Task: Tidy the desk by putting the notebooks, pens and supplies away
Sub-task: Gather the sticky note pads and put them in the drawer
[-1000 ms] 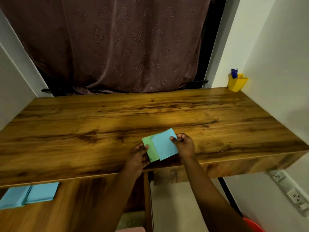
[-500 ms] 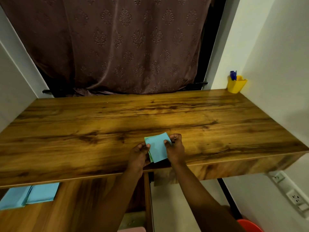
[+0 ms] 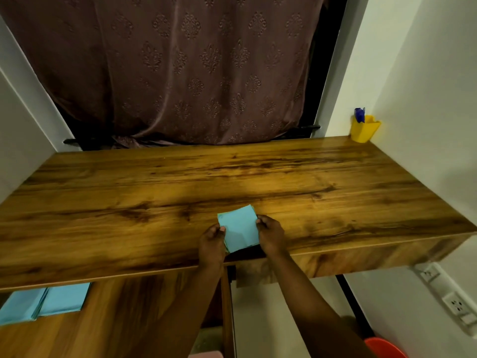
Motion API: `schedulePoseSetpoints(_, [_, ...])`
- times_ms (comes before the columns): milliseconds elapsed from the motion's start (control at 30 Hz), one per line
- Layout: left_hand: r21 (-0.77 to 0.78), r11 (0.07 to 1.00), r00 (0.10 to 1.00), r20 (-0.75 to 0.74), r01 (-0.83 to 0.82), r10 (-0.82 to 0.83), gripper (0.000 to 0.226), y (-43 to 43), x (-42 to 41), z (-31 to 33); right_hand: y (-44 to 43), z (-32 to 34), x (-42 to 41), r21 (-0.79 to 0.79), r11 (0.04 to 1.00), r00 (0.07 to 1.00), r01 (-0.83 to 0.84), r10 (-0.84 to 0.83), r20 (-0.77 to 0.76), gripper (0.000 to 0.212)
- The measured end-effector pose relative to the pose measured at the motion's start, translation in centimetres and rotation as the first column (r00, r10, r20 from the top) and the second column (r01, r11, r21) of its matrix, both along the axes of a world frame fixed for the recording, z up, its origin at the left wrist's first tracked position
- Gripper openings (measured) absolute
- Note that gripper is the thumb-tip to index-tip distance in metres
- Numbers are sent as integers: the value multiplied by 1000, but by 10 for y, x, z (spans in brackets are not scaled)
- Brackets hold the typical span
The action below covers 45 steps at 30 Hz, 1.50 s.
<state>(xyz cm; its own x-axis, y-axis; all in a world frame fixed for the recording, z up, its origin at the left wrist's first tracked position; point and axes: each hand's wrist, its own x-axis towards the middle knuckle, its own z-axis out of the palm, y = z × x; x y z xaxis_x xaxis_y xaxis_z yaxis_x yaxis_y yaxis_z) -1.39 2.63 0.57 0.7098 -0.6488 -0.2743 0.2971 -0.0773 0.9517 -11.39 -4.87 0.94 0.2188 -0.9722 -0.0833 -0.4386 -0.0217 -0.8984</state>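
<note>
Left hand (image 3: 212, 243), right hand (image 3: 271, 235) pinch thin square blue paper notes (image 3: 238, 229)

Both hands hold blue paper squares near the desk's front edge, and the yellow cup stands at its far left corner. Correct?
No. The head view shows the yellow cup at the far right corner of the desk. Left hand and right hand hold the blue paper squares near its front edge.

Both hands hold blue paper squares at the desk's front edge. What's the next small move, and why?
Probably lift the paper squares off the desk: left hand and right hand pinch opposite edges, the stack looks squared, and blue sheets lie on the lower shelf.
</note>
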Motion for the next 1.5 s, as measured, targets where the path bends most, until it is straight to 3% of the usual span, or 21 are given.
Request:
schedulePoseSetpoints(200, [20,1000,999,-43,-12,13,9,-2,3,-1,-13,-5,-10,140,990,978,-23,-6,208,19])
schedulePoseSetpoints(400, [49,996,992,95,79,-84,10,0,10,-1,-18,-12,-11,197,979,960,-57,-1,278,15])
schedulePoseSetpoints(500, [65,992,960,253,104,-117,20,4,14,-3,-14,-6,-14,25,998,986,-56,51,159,13])
schedulePoseSetpoints(600, [12,994,852,514,108,-98,25,3,18,12,-14,15,-17,-227,971,993,-69,88,74,16])
schedulePoseSetpoints(700, [49,992,743,658,120,-123,25,-7,30,15,-26,16,-17,-321,944,996,-77,84,7,21])
schedulePoseSetpoints(800, [227,956,723,627,186,-290,26,-14,40,-7,-29,-3,-15,-275,940,971,-204,158,-179,23])
schedulePoseSetpoints(967, [218,964,702,663,152,-260,26,-22,45,-17,-32,-11,-13,-363,924,990,-121,85,-113,25])
schedulePoseSetpoints(1100, [323,927,677,640,191,-363,30,-22,48,-25,-30,-22,-10,-333,927,969,-175,102,-227,20])
schedulePoseSetpoints(1200, [279,945,688,652,172,-318,28,-21,52,-18,-28,-22,-7,-359,923,979,-139,74,-189,20])
schedulePoseSetpoints(1333, [316,928,696,622,197,-359,26,-5,65,-21,-6,-23,2,-276,942,959,-190,118,-256,23])
schedulePoseSetpoints(1500, [173,972,805,547,158,-228,25,36,92,-10,34,-7,31,-208,960,982,-188,178,-67,7])
